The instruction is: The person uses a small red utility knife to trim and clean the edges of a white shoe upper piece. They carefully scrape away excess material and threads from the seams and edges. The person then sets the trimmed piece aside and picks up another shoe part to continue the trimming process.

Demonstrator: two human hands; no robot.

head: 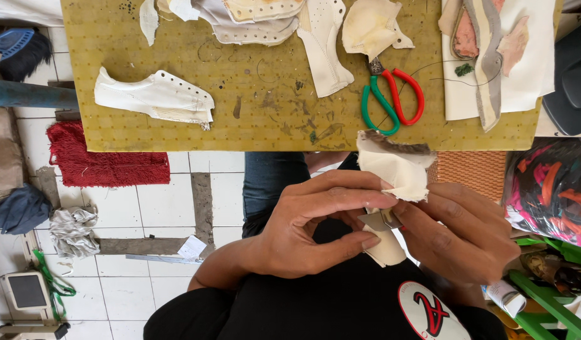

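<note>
Both hands meet over my lap, below the yellow-green work board [252,101]. My left hand [315,220] pinches a cream fabric piece [397,167] with a ragged brown edge, thumb and fingers closed on its lower part. My right hand [457,230] grips the same piece from the right, and a small grey tab [380,220] shows between the fingertips. The lower end of the fabric [387,250] sticks out under my left thumb.
On the board lie scissors with one red and one green handle [391,97], a white shoe upper [155,97], more white and cream cut pieces [325,50], and a grey-pink sole piece [485,56]. A red mat [98,157] lies on the tiled floor left; colourful bags [552,189] sit right.
</note>
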